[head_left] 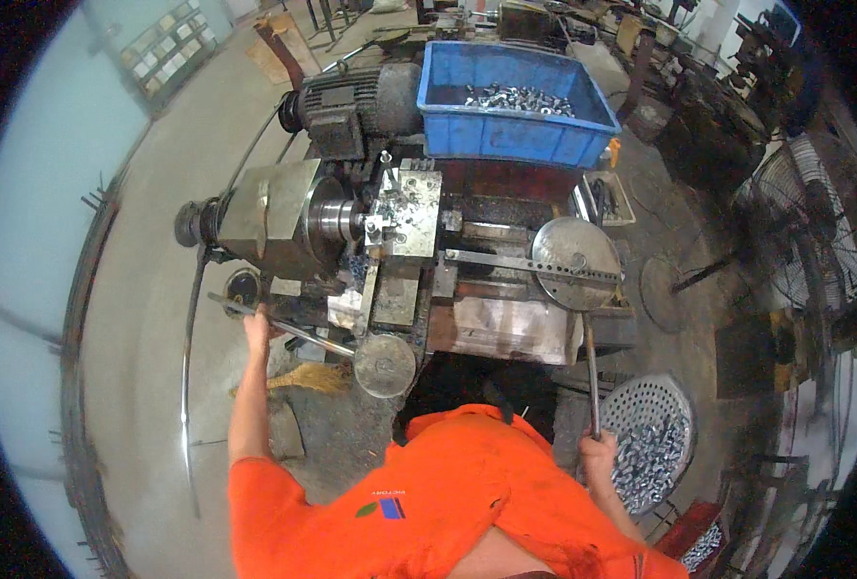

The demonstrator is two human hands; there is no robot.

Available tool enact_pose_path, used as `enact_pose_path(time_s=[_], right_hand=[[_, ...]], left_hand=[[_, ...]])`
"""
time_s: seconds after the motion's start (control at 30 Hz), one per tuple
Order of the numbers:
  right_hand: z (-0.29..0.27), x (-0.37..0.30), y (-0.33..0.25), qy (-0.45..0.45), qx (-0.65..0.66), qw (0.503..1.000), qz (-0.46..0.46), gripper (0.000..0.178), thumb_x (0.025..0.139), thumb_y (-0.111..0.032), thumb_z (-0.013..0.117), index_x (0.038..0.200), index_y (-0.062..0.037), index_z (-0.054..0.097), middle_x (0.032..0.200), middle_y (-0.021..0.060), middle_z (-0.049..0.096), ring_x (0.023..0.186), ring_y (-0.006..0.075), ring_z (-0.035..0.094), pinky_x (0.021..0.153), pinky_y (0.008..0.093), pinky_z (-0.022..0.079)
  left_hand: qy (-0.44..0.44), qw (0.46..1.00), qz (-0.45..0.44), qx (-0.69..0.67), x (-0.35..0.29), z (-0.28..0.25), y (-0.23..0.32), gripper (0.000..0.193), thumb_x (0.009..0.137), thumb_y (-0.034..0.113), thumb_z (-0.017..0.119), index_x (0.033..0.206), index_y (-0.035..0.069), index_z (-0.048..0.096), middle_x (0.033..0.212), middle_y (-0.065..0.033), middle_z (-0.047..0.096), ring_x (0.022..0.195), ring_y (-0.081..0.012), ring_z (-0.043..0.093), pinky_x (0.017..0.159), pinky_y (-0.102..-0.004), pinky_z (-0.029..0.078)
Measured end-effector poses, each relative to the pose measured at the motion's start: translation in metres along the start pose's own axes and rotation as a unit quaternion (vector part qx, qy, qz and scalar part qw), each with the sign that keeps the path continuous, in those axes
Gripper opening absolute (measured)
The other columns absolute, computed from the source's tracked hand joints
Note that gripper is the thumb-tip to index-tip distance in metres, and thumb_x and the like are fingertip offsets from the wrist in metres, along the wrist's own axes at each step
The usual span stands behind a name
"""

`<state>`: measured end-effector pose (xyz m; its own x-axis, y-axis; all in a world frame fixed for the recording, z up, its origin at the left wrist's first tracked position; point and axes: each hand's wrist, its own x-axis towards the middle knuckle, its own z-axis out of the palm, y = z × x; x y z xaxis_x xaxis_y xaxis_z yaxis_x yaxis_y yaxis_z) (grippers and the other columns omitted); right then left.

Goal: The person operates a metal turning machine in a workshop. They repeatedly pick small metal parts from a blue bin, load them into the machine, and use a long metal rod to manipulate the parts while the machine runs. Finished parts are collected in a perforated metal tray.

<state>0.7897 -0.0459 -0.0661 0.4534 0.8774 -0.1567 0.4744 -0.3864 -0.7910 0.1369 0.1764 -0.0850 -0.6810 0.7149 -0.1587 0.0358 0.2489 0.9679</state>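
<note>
A small lathe stands before me, with a grey headstock [266, 217] at left, a chuck [336, 220] and a greasy tool slide [409, 217] beside it. My left hand [258, 328] is closed around a steel lever [312, 340] that runs to a round metal disc [385, 367]. At the right, my right hand [598, 454] grips the lower end of another lever [591, 372]. That lever leads up to a larger disc [571, 246], crossed by a flat bar with a row of holes [505, 261]. Whether a workpiece sits in the chuck, I cannot tell.
A blue bin [515, 135] of small metal parts stands behind the lathe, beside an electric motor [361, 101]. Near my right hand is a perforated basket [674, 410] of similar parts. A straw broom [308, 378] lies at left; a large fan [804, 207] stands at right.
</note>
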Motion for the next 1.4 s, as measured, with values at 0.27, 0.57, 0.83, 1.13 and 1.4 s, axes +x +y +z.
enact_pose_path(time_s=[0.27, 0.57, 0.83, 1.13, 1.4], right_hand=[[-0.062, 0.066, 0.005, -0.019, -0.28, 0.956, 0.082, 0.036, 0.062, -0.021, 0.059, 0.091, -0.0004, 0.061, 0.074, 0.0229, 0.061, 0.07, 0.043, 0.057, 0.062, 0.0446, 0.046], [-0.086, 0.24, -0.001, 0.189, -0.502, 0.844, -0.005, 0.072, 0.059, -0.025, 0.068, 0.124, -0.0024, 0.046, 0.105, 0.0182, 0.058, 0.1, 0.0335, 0.055, 0.088, 0.0421, 0.042], [0.012, 0.122, -0.004, 0.151, -0.214, 0.947, -0.188, 0.066, 0.057, -0.011, 0.06, 0.122, -0.0014, 0.048, 0.123, 0.0211, 0.05, 0.116, 0.0355, 0.045, 0.099, 0.0392, 0.036], [0.03, 0.087, -0.011, 0.024, -0.175, 0.982, -0.072, 0.037, 0.059, -0.014, 0.059, 0.094, -0.0006, 0.064, 0.095, 0.018, 0.063, 0.087, 0.0333, 0.061, 0.079, 0.0367, 0.048], [0.018, 0.107, -0.082, 0.033, -0.151, 0.963, -0.22, 0.03, 0.06, -0.008, 0.058, 0.088, -0.0005, 0.066, 0.082, 0.0158, 0.065, 0.075, 0.0284, 0.064, 0.07, 0.0323, 0.05]], left_hand=[[-0.044, 0.992, -0.05, 0.11, -0.01, -0.016, 0.015, 0.038, 0.083, 0.032, 0.053, 0.082, -0.006, 0.052, 0.055, -0.0144, 0.055, 0.04, -0.0259, 0.057, 0.038, -0.0327, 0.05], [-0.112, 0.99, -0.05, 0.068, -0.014, -0.007, 0.023, 0.043, 0.085, 0.037, 0.051, 0.094, -0.005, 0.055, 0.075, -0.0131, 0.061, 0.061, -0.023, 0.063, 0.05, -0.0312, 0.052], [-0.123, 0.851, 0.121, 0.496, 0.027, -0.054, -0.097, 0.055, 0.077, 0.051, 0.06, 0.1, 0.0, 0.059, 0.085, -0.0171, 0.064, 0.083, -0.0303, 0.063, 0.072, -0.0366, 0.049], [-0.003, 0.83, 0.051, 0.556, -0.02, 0.03, -0.137, 0.052, 0.075, 0.052, 0.058, 0.085, 0.001, 0.06, 0.085, -0.0225, 0.062, 0.084, -0.0356, 0.061, 0.071, -0.044, 0.049], [-0.277, 0.668, 0.075, 0.686, 0.02, -0.013, -0.118, 0.046, 0.081, 0.045, 0.053, 0.101, 0.004, 0.058, 0.105, -0.0187, 0.06, 0.097, -0.0352, 0.058, 0.08, -0.0451, 0.047]])
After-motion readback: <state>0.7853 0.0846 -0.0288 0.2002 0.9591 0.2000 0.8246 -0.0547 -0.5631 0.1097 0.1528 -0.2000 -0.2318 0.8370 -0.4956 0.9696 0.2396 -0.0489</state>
